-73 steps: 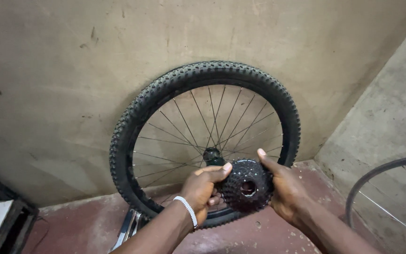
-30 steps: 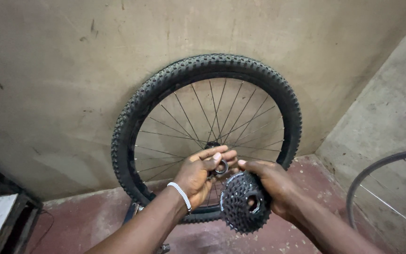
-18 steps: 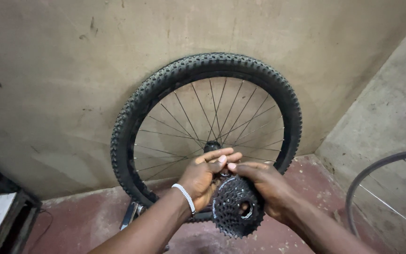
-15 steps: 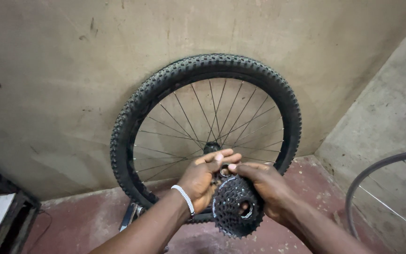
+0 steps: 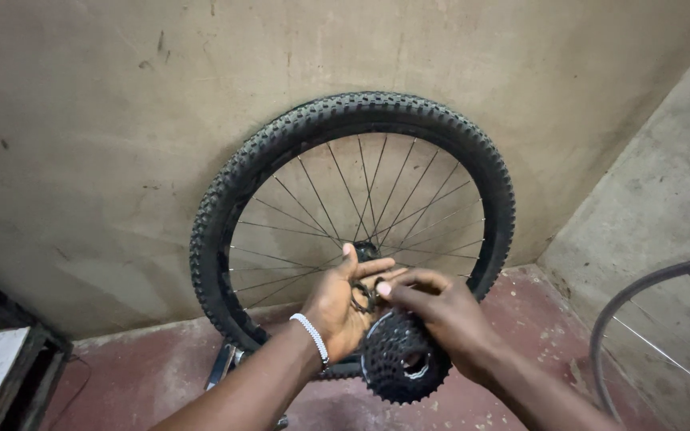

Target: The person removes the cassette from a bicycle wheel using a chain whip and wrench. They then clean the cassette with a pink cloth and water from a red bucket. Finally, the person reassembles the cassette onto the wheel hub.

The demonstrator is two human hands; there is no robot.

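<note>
Two bare hands meet low in the head view, at about 6 o'clock from the hub of a knobby-tyred bicycle wheel that leans upright against a stained concrete wall. The left hand, with a white beaded bracelet on its wrist, lies palm up with the fingers partly spread and cradles a small dark ring. The right hand comes in from 3 o'clock, and its thumb and forefinger are pressed together on that ring, so both hands touch it. The rest of the right hand curls over a black sprocket cassette, which sits under the palm at about 5 o'clock from the ring, toothed edge showing below. The hub of the wheel peeks out just above the left fingertips. A red floor runs beneath. At 3 o'clock, near the frame edge, a bare rim with thin spokes stands by the side wall. At 8 o'clock a dark metal frame shows.
</note>
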